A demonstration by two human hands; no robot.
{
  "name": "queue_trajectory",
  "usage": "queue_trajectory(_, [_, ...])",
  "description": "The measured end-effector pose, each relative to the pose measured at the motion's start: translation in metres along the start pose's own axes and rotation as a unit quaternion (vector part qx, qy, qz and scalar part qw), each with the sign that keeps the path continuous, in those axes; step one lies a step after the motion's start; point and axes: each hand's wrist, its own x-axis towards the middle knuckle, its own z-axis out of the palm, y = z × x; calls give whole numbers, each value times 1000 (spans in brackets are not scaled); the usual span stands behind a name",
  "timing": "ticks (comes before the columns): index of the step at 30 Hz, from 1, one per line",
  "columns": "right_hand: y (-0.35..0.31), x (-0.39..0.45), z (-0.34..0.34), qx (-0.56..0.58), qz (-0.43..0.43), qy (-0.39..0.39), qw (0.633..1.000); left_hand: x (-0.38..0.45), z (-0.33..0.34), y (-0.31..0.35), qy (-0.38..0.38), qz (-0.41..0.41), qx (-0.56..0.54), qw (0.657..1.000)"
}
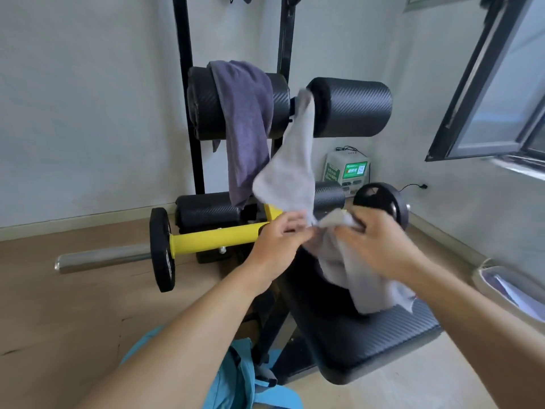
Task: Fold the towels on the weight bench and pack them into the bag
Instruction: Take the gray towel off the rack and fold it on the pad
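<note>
Both hands are gripping a grey towel [283,178] above the bench [368,343]. The left hand [278,240] is pinching its middle fold; the right hand [380,243] is clutching the bunched cloth just beside it. One end is flying upward toward the right roller [354,107], blurred; the other end is hanging down onto the bench pad. A purple towel [244,125] is draping over the left roller [203,104]. A blue bag [236,376] is lying on the floor beside the bench, at the lower edge.
</note>
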Motion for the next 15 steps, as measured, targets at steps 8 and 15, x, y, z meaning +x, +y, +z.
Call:
queue_trajectory(8, [0, -42, 23, -131, -104, -171, 971, -8, 6, -9, -40, -61, -11, 997])
queue_trajectory(15, [17, -49, 19, -1, -49, -205, 977, -9, -2, -26, -18, -41, 174, 984])
